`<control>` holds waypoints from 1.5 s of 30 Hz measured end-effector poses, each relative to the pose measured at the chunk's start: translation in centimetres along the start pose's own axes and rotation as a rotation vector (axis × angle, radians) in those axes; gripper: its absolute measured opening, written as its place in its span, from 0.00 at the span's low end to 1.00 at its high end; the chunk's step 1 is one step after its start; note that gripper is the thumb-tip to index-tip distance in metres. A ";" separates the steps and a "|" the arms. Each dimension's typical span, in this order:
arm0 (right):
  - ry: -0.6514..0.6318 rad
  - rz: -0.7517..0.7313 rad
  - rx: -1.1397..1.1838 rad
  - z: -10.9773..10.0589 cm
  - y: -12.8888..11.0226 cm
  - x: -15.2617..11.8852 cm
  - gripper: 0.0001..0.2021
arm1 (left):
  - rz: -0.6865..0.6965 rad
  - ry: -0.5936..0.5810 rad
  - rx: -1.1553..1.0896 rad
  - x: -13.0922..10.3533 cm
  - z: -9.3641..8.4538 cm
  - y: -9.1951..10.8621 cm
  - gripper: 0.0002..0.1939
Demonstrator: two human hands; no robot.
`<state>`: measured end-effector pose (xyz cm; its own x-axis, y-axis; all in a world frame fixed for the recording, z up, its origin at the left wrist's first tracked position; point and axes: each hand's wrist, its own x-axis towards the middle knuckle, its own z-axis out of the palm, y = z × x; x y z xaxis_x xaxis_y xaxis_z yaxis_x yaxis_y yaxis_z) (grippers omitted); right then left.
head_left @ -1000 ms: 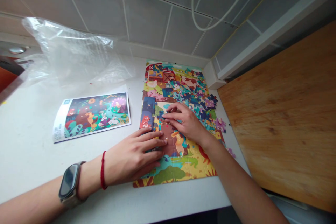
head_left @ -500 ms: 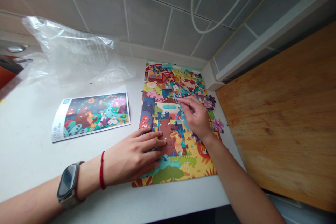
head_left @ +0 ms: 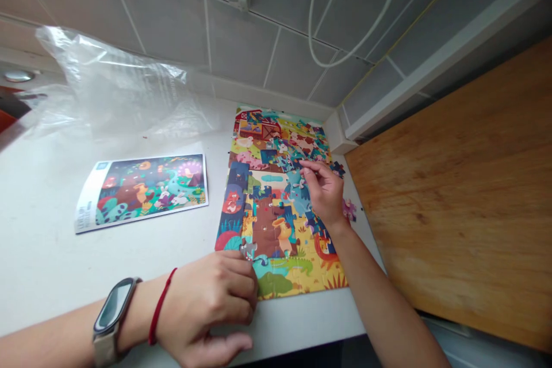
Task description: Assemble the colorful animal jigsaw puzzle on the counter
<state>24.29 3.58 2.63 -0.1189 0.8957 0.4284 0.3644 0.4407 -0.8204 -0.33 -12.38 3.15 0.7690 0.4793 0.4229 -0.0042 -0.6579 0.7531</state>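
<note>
Hands apart: the left hand (head_left: pixel 218 296) rests curled at the near left corner of the board (head_left: pixel 319 270), thumb held off, whatever is under its fingers hidden; the right hand (head_left: pixel 323 187) brings thumb and forefinger close together over farther pieces, and I cannot tell whether one sits between them. Just past the left knuckles, the blue strip (head_left: pixel 233 201) lies along the board's left edge, with the bear block (head_left: pixel 267 221) beside it, a sliver of board between. A drag of those knuckles could skew the strip. Beside the right wrist, a purple piece (head_left: pixel 349 209) lies off the board's edge; a sweep of the forearm might push it away. Well to the left, the sheet (head_left: pixel 150 184) lies on the counter (head_left: pixel 34 264). Loose pieces (head_left: pixel 284 152) overlap on the far half; plucking one could scatter neighbours, and the busy print beneath makes misreading a piece likely. Behind the sheet slumps a clear bag (head_left: pixel 116 86), before the tiled wall (head_left: pixel 241 34).
</note>
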 end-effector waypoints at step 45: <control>0.283 0.351 -0.189 -8.2 7.2 3.2 0.16 | -0.076 0.071 0.108 -0.6 -0.1 -1.1 0.10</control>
<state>34.14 9.10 1.23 0.2871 0.9259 0.2457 0.5020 0.0730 -0.8618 -0.89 -11.87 2.11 0.7173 0.5677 0.4039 0.1243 -0.6747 0.7276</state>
